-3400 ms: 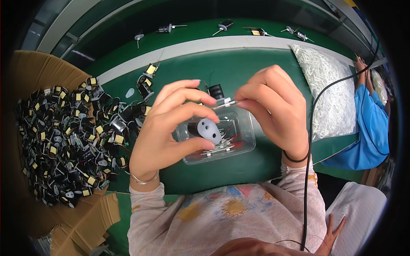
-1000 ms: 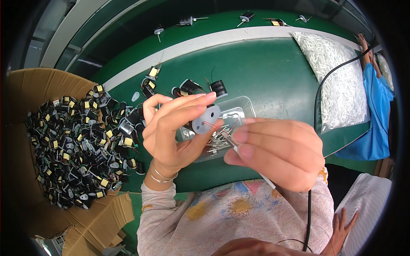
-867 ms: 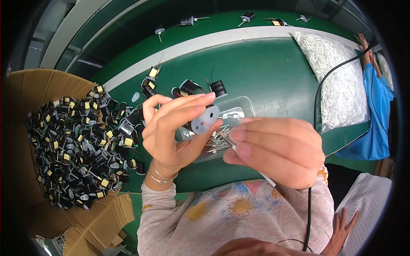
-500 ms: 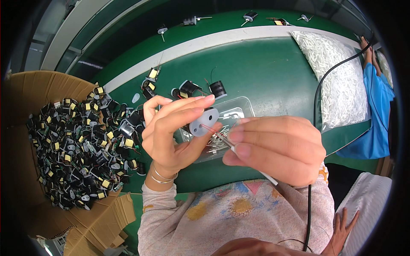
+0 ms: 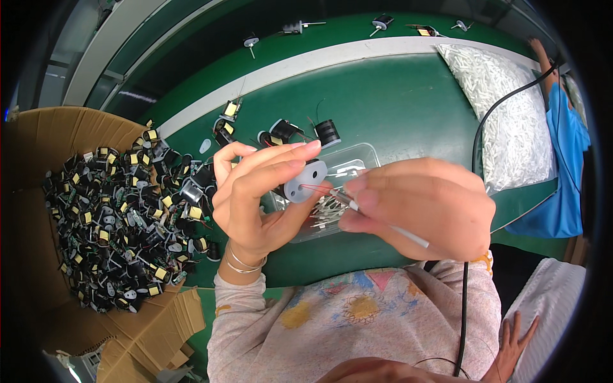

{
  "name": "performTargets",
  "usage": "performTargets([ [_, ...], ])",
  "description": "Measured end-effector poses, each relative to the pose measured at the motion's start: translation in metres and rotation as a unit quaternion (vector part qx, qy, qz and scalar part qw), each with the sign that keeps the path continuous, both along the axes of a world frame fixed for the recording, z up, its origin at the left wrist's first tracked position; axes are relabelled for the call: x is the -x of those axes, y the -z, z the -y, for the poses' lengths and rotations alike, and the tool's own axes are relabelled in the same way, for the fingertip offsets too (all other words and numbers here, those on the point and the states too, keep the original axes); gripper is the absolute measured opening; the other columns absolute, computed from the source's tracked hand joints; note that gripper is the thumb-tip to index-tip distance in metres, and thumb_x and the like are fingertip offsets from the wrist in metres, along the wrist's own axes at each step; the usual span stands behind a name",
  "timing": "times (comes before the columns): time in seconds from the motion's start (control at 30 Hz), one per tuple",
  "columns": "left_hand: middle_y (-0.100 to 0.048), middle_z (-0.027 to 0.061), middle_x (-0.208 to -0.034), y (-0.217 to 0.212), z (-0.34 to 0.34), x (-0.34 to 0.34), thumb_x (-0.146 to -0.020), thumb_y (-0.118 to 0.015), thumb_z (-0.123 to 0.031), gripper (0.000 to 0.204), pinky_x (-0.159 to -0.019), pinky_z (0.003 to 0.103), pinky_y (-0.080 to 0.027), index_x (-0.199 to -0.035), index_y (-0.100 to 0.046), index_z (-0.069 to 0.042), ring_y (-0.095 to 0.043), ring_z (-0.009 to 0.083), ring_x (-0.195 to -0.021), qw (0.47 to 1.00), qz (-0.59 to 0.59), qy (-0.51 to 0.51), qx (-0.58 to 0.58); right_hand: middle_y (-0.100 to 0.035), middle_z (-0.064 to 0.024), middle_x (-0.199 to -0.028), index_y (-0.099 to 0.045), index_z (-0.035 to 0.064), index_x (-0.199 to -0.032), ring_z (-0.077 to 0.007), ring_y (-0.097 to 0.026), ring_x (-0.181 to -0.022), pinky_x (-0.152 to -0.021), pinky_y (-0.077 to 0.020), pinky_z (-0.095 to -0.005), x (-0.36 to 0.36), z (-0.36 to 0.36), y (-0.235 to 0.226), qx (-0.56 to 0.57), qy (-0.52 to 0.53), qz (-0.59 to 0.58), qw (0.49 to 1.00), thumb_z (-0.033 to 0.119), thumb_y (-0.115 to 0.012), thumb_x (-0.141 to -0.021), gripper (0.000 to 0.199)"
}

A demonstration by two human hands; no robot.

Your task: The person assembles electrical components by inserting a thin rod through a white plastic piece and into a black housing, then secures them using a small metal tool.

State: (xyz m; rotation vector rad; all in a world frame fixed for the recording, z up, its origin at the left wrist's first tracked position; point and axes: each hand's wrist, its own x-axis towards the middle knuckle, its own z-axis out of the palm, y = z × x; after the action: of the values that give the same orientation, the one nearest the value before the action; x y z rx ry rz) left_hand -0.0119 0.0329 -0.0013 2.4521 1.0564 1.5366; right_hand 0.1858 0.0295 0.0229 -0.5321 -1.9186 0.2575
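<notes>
My left hand (image 5: 262, 191) holds a small round grey-faced coil part (image 5: 304, 181) upright between thumb and fingers, its flat face turned toward my right hand. My right hand (image 5: 418, 207) pinches a thin white sleeve tube (image 5: 389, 225) whose tip meets a fine red wire (image 5: 320, 189) coming off the part. Both hands hover over a clear plastic tray (image 5: 361, 156) with several small white tubes in it.
A cardboard box (image 5: 38, 147) at the left holds a heap of black coils with yellow tape (image 5: 121, 217). Loose coils (image 5: 327, 131) lie on the green table. A bag of white tubes (image 5: 511, 121) sits right, beside a black cable (image 5: 476, 134) and a person in blue (image 5: 565, 153).
Earlier both hands worked the part low over the tray. Now my left hand holds it raised, and my right hand has come in front with the white tube at the wire.
</notes>
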Motion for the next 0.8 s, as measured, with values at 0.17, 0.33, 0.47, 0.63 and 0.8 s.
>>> performTargets([
  [0.17,-0.069,0.0050,-0.094,0.001,0.002,0.001,-0.063,-0.080,-0.011,0.043,-0.072,0.030,-0.037,-0.096,-0.052,-0.009,-0.065,0.0164,-0.084,1.000,0.000,-0.014,-0.003,-0.065,-0.0107,-0.081,-0.062,0.0002,-0.086,-0.0233,-0.066,-0.074,-0.063,-0.0559,-0.0298,0.000,0.007,0.000,-0.053,0.006,0.047,0.997,0.005,-0.081,-0.056,0.036],
  [0.33,-0.069,0.0041,-0.094,0.001,0.003,0.001,-0.063,-0.081,-0.012,0.044,-0.071,0.029,-0.037,-0.095,-0.052,-0.010,-0.065,0.0157,-0.082,1.000,0.003,-0.022,-0.008,-0.065,-0.0124,-0.086,-0.060,0.0004,-0.090,-0.0243,-0.066,-0.078,-0.065,-0.0563,-0.0311,0.006,0.012,0.000,-0.073,0.032,0.030,0.996,0.007,-0.080,-0.059,0.038],
  [0.47,-0.069,0.0040,-0.094,0.001,0.003,0.000,-0.063,-0.081,-0.013,0.044,-0.071,0.030,-0.037,-0.095,-0.052,-0.011,-0.065,0.0156,-0.082,1.000,0.006,-0.022,-0.011,-0.066,-0.0126,-0.086,-0.061,0.0002,-0.089,-0.0245,-0.066,-0.077,-0.065,-0.0562,-0.0311,0.007,0.011,0.002,-0.090,0.023,0.012,0.996,0.007,-0.080,-0.058,0.037],
  [0.63,-0.069,0.0041,-0.094,-0.001,0.005,0.000,-0.064,-0.080,-0.013,0.043,-0.070,0.030,-0.036,-0.096,-0.052,-0.010,-0.065,0.0160,-0.083,1.000,-0.003,-0.027,-0.010,-0.066,-0.0120,-0.084,-0.063,0.0003,-0.087,-0.0237,-0.066,-0.076,-0.064,-0.0556,-0.0298,0.009,0.010,0.003,-0.088,0.034,0.026,0.995,0.005,-0.079,-0.058,0.034],
  [0.8,-0.069,0.0041,-0.093,-0.010,0.004,0.002,-0.063,-0.080,-0.017,0.044,-0.069,0.029,-0.036,-0.096,-0.054,-0.009,-0.063,0.0155,-0.077,0.996,-0.074,-0.032,-0.026,-0.064,-0.0122,-0.079,-0.064,-0.0039,-0.080,-0.0212,-0.064,-0.069,-0.058,-0.0533,-0.0253,0.012,-0.003,0.011,-0.150,0.036,0.009,0.988,0.003,-0.063,-0.062,0.020],
])
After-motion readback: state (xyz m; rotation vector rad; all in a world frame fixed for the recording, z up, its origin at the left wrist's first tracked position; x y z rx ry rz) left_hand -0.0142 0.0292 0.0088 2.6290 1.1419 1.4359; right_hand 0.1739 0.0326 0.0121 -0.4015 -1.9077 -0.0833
